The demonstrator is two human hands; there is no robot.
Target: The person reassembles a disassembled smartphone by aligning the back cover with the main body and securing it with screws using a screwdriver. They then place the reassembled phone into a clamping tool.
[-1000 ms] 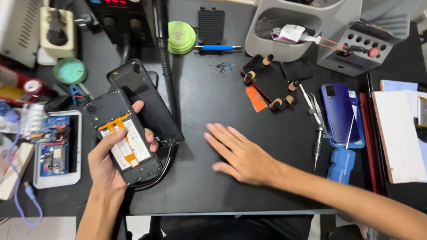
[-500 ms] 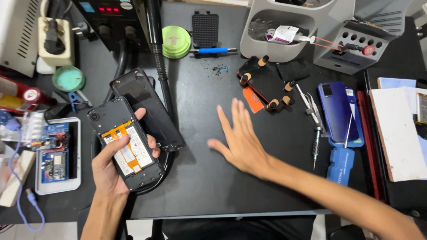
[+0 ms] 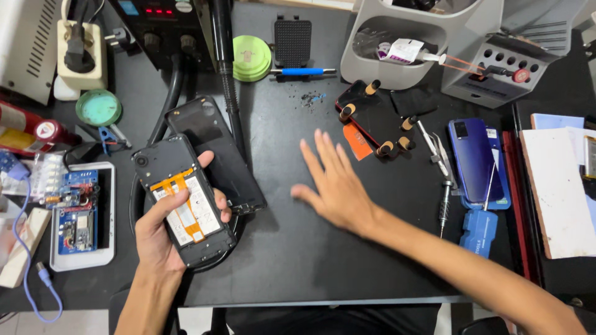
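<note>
Two hands work over my black table (image 3: pixel 298 260), matte and wide, cluttered along its far and side edges. Largest of what matters is the opened phone (image 3: pixel 184 201), back off, showing a pale battery crossed by orange tape inside a dark plastic frame with a round camera hole at its top corner. My left hand (image 3: pixel 162 239) has it clasped, thumb across the battery, fingers curled round the far edge. Its long axis runs from upper left to lower right, tilted off the table, held above a dark coiled cable.

Just behind it lies the removed back cover (image 3: pixel 214 155), thin, black and slightly glossy, flat on the table on much the same slant, touching or nearly touching the phone.

My right hand (image 3: pixel 335 186) holds nothing: palm down, fingers spread, hovering or resting on bare table, I cannot tell which. The phone and cover lie to its left, the cover nearer. A blue phone (image 3: pixel 473 158) and a screwdriver (image 3: pixel 446 201) lie to its right.
</note>
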